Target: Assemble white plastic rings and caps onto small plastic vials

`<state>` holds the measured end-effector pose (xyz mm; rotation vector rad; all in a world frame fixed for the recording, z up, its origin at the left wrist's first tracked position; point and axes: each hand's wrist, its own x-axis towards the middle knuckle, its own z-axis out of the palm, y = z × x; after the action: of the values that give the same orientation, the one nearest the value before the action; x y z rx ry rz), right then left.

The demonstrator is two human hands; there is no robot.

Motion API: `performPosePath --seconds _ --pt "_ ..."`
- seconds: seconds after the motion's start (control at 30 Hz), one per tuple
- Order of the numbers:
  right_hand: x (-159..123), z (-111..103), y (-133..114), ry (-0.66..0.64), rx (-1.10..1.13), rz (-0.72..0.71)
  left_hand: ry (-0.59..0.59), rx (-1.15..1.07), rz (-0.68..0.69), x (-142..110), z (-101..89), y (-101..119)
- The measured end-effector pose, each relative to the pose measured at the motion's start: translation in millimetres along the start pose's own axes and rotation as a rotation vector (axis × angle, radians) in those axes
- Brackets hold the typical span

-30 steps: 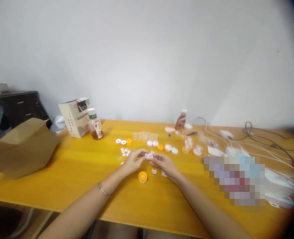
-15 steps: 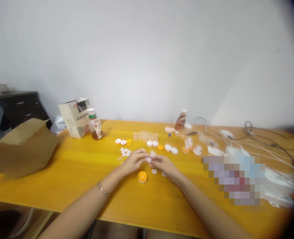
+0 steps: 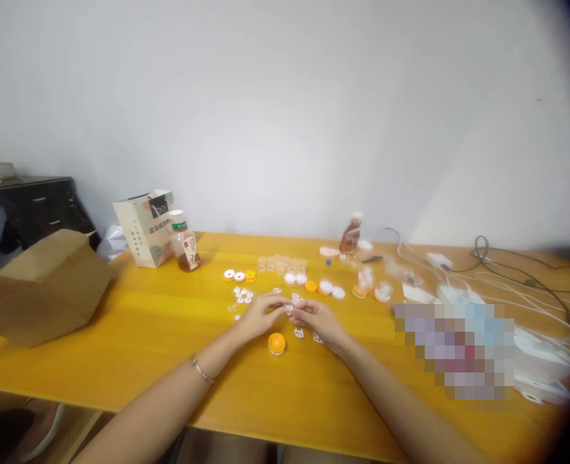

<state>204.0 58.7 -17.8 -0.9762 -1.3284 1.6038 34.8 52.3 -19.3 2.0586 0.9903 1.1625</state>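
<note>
My left hand (image 3: 261,316) and my right hand (image 3: 321,320) meet over the middle of the table, fingertips pinched on a small white openwork plastic piece (image 3: 289,309). Its finer details are too small to make out. Similar white pieces lie around the hands: one just behind (image 3: 296,298), one in front (image 3: 299,333) and one by the right hand (image 3: 317,337). Nearer to me sits an orange round part with a white base (image 3: 276,343). Several small white knob-like parts (image 3: 243,295) lie left of the left hand.
Behind the hands runs a row of white and orange discs (image 3: 310,286) and clear cups (image 3: 282,264). Two drink bottles (image 3: 185,245) (image 3: 351,233) and a paper bag (image 3: 144,232) stand farther back. A brown bag (image 3: 47,290) is left; cables (image 3: 521,277) clutter the right.
The left fingers have drawn down and closed in a little on the white piece, uncovering another white piece behind them. The right hand has barely moved.
</note>
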Motion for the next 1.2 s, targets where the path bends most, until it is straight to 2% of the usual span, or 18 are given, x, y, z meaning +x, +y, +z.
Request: performPosePath --seconds 0.2,0.47,0.63,0.77,0.87,0.97,1.07,1.2 --pt "1 1 1 0.002 -0.022 -0.032 0.088 -0.162 -0.123 2 7.7 -9" --pt "0 4 1 0.009 -0.09 -0.09 0.124 -0.178 -0.135 2 9.1 -8" --pt "-2 4 -1 0.061 -0.416 -0.238 0.2 -0.114 -0.145 3 -0.4 -11" --pt "-15 8 -8 -0.094 -0.741 -0.399 0.248 -0.098 -0.167 4 -9.6 -14" --pt "-25 12 -13 -0.276 -0.881 -0.455 0.226 -0.102 -0.162 4 -10.7 -14" --pt "-27 15 -13 -0.352 -0.941 -0.479 0.191 -0.099 -0.145 3 -8.9 -10" --pt "-22 13 -9 -0.323 -0.973 -0.497 0.162 -0.083 -0.131 2 -7.7 -5" --pt "-13 6 -1 -0.177 -1.019 -0.497 0.075 -0.077 -0.104 -1 -6.9 -1"
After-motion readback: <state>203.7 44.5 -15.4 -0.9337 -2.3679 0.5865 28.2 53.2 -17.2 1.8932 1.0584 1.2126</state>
